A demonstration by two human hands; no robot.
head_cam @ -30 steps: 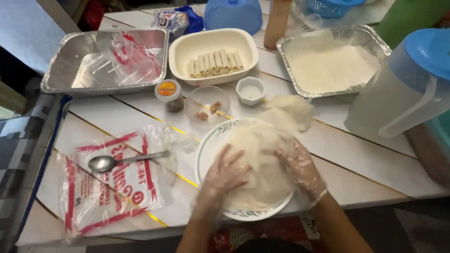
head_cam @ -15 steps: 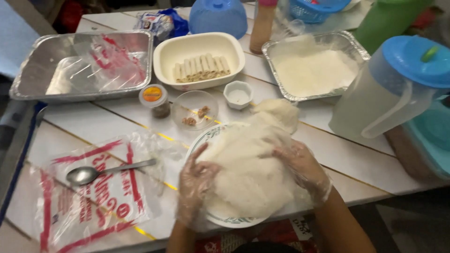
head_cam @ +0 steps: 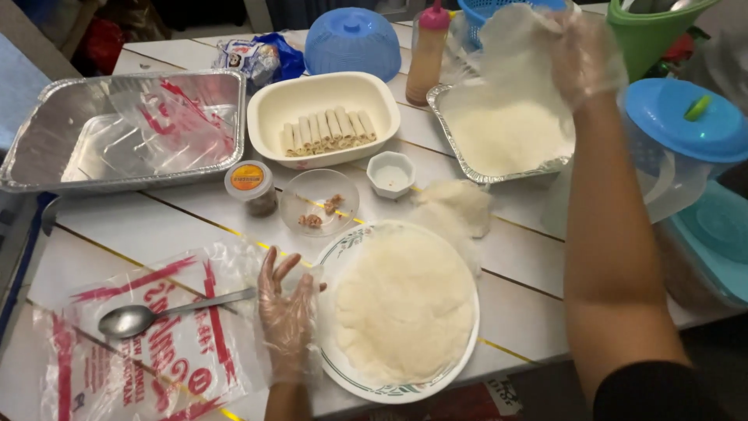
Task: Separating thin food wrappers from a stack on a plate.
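We were mid-wrapping: our right hand point(head_cam: 580, 54), fingers pinched, held a thin wrapper point(head_cam: 510, 47) at upper right; left hand point(head_cam: 286, 312), fingers spread, steadied the plate point(head_cam: 335, 257) at lower centre. Next called for laying it flat.

bare table strip point(head_cam: 156, 226) before crowded dishes

A plate point(head_cam: 340, 251) stood at the near edge of the table point(head_cam: 148, 222), with a wrapper point(head_cam: 405, 312) lying on it. Left of the plate lay a plastic bag point(head_cam: 179, 351) with a spoon point(head_cam: 144, 316) on top. Behind the plate stood a glass bowl point(head_cam: 319, 204), a jar point(head_cam: 251, 187) to its left and a small cup point(head_cam: 390, 173) to its right. Farther back sat a dish point(head_cam: 323, 117) holding rolls point(head_cam: 327, 130), between an empty foil tray point(head_cam: 117, 129) on the left and another foil tray point(head_cam: 499, 140) on the right. A pitcher point(head_cam: 678, 148) stood at the far right.
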